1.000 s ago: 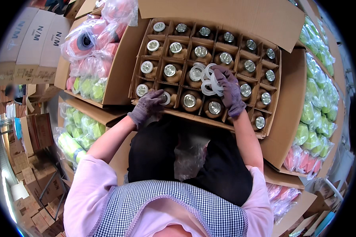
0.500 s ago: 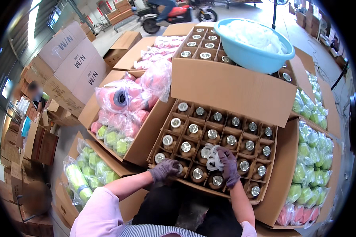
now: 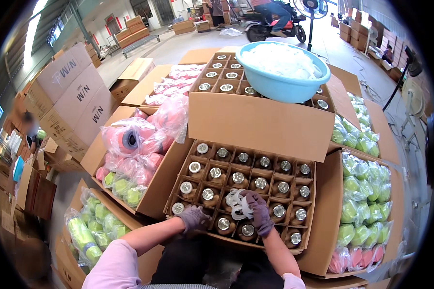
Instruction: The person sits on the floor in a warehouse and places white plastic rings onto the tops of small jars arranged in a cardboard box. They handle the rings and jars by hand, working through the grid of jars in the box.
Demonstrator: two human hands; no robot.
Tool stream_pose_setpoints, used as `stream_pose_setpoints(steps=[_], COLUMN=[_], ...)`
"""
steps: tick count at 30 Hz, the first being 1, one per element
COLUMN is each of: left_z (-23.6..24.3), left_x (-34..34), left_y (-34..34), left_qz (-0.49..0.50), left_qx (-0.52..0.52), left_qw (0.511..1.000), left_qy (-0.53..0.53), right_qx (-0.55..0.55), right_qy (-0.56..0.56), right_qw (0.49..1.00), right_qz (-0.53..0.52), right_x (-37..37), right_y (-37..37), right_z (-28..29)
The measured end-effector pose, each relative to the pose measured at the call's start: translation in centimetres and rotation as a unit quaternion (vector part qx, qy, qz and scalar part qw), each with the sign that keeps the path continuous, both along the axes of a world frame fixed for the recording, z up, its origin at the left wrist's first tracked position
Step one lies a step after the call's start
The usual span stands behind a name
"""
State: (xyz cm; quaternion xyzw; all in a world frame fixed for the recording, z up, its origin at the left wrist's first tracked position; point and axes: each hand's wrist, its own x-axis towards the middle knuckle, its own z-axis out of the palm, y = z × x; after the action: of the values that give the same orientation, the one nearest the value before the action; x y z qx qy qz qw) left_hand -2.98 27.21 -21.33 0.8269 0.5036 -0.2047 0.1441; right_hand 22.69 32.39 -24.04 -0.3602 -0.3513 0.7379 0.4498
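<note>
My right hand (image 3: 259,212), in a grey-purple glove, is closed on several white translucent plastic rings (image 3: 239,203). They hang over the front middle of a divided carton (image 3: 270,246). In its cardboard cells stand bottle-like items with shiny silver round tops (image 3: 237,177). My left hand (image 3: 195,219), gloved alike, is at the carton's near left edge, its fingers together and bent down over a front-row cell. The fingers hide that cell's top and whatever they grip. Just left of this hand shows another silver top (image 3: 178,208).
Behind, a light-blue basin (image 3: 284,82) of white pieces rests on another divided carton (image 3: 202,75). Cartons of bagged pink items (image 3: 149,132) and bagged green items (image 3: 366,192) flank me. Stacked boxes (image 3: 77,91) stand left. A person rides a motorcycle (image 3: 275,21) beyond, near a fan (image 3: 311,7).
The view has tilted up and shifted, so the cartons appear lower and further left. My left hand has moved over the front-row silver top beside it. The motorcycle has moved right.
</note>
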Motion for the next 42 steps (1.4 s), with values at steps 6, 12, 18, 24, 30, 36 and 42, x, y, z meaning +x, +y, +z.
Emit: stream_pose_setpoints(steps=[6,12,18,24,30,36,42], left_z=[4.1,3.8,0.8,-0.3,-6.7,-8.2,-6.6], left_x=[4.5,6.5,4.9,2.1,-5.1,-2.7,-1.9], left_y=[2.8,3.8,3.8,5.5,6.2,5.6,3.7], left_qz=[0.201,0.388,0.504,0.541,0.421,0.243,0.178], left_qx=[0.056,-0.12,-0.238,-0.144,0.014,0.271,0.256], left_qw=[0.831,0.707,0.52,0.533,0.756,0.915,0.911], left_qy=[-0.516,-0.579,-0.648,-0.635,-0.501,-0.174,-0.271], right_qx=[0.081,0.009,0.006,-0.045,-0.101,-0.11,-0.098], right_qy=[0.037,0.148,0.075,-0.016,0.117,0.092,0.072], right_qw=[0.993,0.985,0.993,0.997,0.988,0.989,0.992], right_qz=[0.076,0.092,0.089,0.06,-0.028,-0.023,-0.019], right_x=[0.5,-0.2,-0.4,0.1,2.0,1.4,1.7], right_y=[-0.7,-0.8,-0.4,0.5,2.0,1.2,1.1], right_z=[1.6,0.3,0.0,-3.5,-2.7,-2.2,-2.6])
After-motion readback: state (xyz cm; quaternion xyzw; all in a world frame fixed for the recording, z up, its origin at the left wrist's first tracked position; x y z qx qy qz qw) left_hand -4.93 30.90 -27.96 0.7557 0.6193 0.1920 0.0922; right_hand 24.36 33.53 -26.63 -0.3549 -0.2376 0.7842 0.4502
